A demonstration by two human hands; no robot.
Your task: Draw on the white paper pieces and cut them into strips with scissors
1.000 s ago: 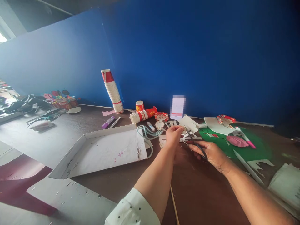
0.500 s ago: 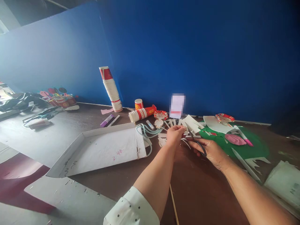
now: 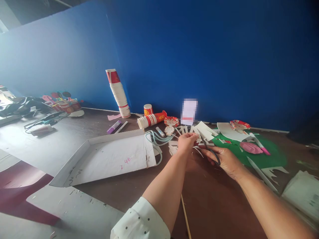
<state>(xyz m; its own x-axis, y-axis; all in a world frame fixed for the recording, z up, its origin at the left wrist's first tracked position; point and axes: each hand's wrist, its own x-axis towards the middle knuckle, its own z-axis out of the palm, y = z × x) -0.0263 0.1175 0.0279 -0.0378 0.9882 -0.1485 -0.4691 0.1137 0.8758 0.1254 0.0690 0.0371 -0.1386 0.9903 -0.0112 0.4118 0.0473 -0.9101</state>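
My right hand [image 3: 225, 161] is closed around the handles of a pair of black scissors [image 3: 211, 151], whose blades point up and left toward my other hand. With fingers pinched together, my left hand [image 3: 186, 142] grips a piece of white paper [image 3: 198, 138] beside the blades. The fingers partly hide that piece. Below the hands a thin curved paper strip [image 3: 198, 151] hangs or lies near the scissors. More cut white paper [image 3: 205, 130] lies just behind, and a cut-paper figure with a red-and-white curled rim [image 3: 171, 122] is left of my left hand.
A white cardboard tray [image 3: 113, 156] lies left, with pale cables [image 3: 159, 142] at its end. Behind stand a tall stack of paper cups [image 3: 119, 96] and a lying stack [image 3: 152, 119]. Right is a green sheet [image 3: 270, 156] with a pink piece [image 3: 251, 148]. A wooden stick [image 3: 185, 217] lies in front.
Almost nothing differs. The whole view has shifted very slightly, while both hands, the scissors and the paper keep nearly the same pose.
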